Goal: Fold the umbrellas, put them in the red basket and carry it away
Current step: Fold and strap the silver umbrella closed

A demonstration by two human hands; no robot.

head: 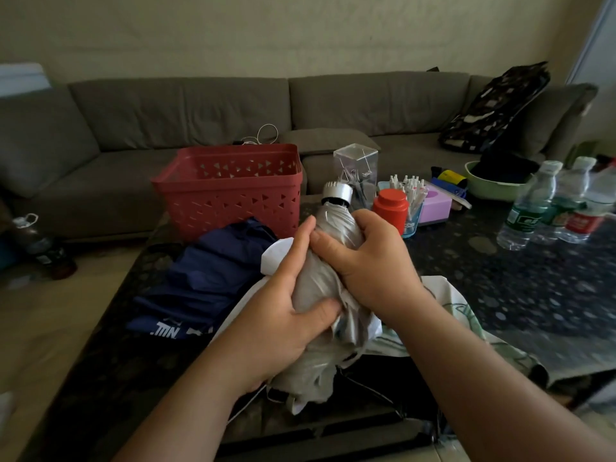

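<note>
Two hands are wrapped around a silver-grey umbrella (pixel 328 258) above a dark speckled table (pixel 520 278). At the far left, a dark bottle (pixel 36 243) is seen on the floor beside a grey sofa (pixel 186 108). A red basket (pixel 230 188) is set on the table's far left part, and a folded navy umbrella (pixel 206 278) is laid just in front of it. The left hand (pixel 286 311) is clamped on the bunched canopy, with the thumb pressed across the fabric and the fingers extended along its left side. The umbrella is held tilted, its silver cap (pixel 337 192) pointed away toward the basket. The right hand (pixel 370 261) is curled around the canopy's upper part, just below the cap. To the right, a red jar (pixel 390 208), a clear box (pixel 356 168), a pink box (pixel 435 205), a green bowl (pixel 493 191) and three water bottles (pixel 560 201) are seen on the table. A patterned bag (pixel 496 108) is leaned on the sofa.
</note>
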